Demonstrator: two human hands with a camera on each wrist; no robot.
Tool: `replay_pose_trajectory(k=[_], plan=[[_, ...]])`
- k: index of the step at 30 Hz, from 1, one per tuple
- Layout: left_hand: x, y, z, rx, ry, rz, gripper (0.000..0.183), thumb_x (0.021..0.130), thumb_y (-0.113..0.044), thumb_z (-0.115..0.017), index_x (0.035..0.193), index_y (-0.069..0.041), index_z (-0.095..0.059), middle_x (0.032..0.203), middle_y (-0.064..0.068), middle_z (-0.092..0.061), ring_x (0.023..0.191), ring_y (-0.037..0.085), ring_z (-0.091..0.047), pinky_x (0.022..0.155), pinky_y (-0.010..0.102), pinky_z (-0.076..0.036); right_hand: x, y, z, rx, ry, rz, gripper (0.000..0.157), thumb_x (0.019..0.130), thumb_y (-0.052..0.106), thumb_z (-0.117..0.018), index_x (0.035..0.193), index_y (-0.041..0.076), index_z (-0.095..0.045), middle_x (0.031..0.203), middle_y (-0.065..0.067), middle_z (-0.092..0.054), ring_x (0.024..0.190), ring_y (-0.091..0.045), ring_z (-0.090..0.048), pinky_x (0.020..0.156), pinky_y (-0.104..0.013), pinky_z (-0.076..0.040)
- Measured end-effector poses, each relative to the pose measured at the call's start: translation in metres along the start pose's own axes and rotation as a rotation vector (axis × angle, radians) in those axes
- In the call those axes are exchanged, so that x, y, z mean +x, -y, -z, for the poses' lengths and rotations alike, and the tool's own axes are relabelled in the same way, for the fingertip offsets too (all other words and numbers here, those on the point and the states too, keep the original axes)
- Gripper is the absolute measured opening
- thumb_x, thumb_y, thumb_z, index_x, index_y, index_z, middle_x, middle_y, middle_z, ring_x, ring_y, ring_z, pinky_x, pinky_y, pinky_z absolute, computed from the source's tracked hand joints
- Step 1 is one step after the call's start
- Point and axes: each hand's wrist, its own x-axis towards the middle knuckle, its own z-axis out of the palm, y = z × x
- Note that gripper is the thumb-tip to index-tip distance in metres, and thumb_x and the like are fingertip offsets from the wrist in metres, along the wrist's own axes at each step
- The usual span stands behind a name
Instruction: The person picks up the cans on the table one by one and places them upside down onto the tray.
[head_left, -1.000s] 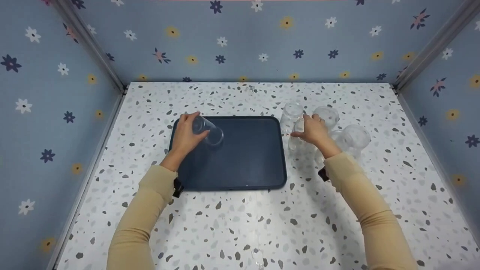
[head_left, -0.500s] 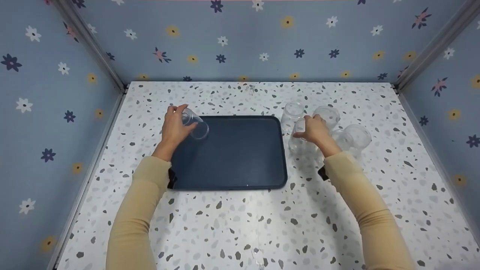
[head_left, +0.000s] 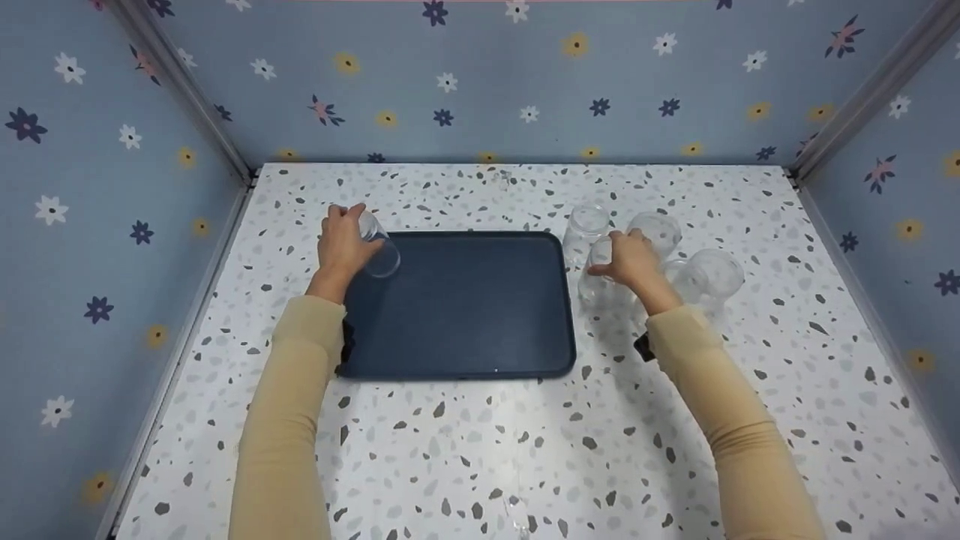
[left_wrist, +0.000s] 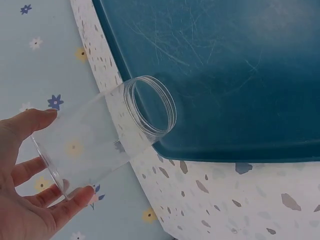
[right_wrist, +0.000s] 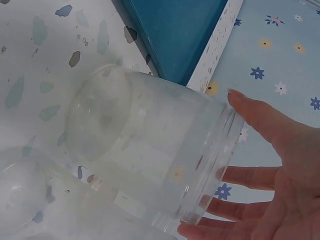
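By its base, my left hand [head_left: 341,246] grips a clear plastic jar [left_wrist: 95,145]. Its threaded mouth faces down, over the far left corner of the dark blue tray [head_left: 465,315]. To the right of the tray, my right hand [head_left: 632,262] grips another clear jar [right_wrist: 160,140] around its threaded rim, thumb on one side and fingers on the other. That jar's bottom end is at the speckled table, mouth up. More clear jars crowd around the right hand, including a jar [head_left: 587,223] behind it and a jar [head_left: 718,274] to its right, partly overlapping each other in view.
The white speckled table [head_left: 480,450] runs in front of the tray and to both sides. Blue flowered panels [head_left: 480,82] enclose it at the back, left and right. A jar [head_left: 654,231] stands just beyond the right hand's fingers.
My left hand has carried its jar left and away from me, from over the tray's left part to its far left corner. The right hand stays in place on its jar.
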Motion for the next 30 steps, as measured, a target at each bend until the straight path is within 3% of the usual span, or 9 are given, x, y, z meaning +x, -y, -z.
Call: replay_pose_trajectory(k=[17,30], plan=[[0.012,-0.001,-0.001,0.076,0.058,0.018,0.064,0.079,-0.016,-0.066,0.134,-0.001,-0.037,0.122,0.026,-0.033,0.109,0.039,-0.038,0.083,0.057,-0.036,-0.001,-0.001,-0.003,-0.024,-0.053,0.062,0.076,0.07,0.036,-0.073,0.122,-0.01,-0.043,0.106,-0.032,-0.043,0.099,-0.047,-0.043,0.083,-0.053,-0.037],[0.018,-0.004,-0.005,0.067,0.091,0.035,0.065,0.079,-0.014,-0.064,0.135,0.0,-0.034,0.124,0.029,-0.031,0.111,0.041,-0.036,0.086,0.051,-0.037,-0.001,-0.001,-0.002,-0.032,-0.047,0.058,0.078,0.07,0.036,-0.073,0.124,-0.01,-0.041,0.108,-0.033,-0.043,0.101,-0.048,-0.042,0.084,-0.052,-0.037]])
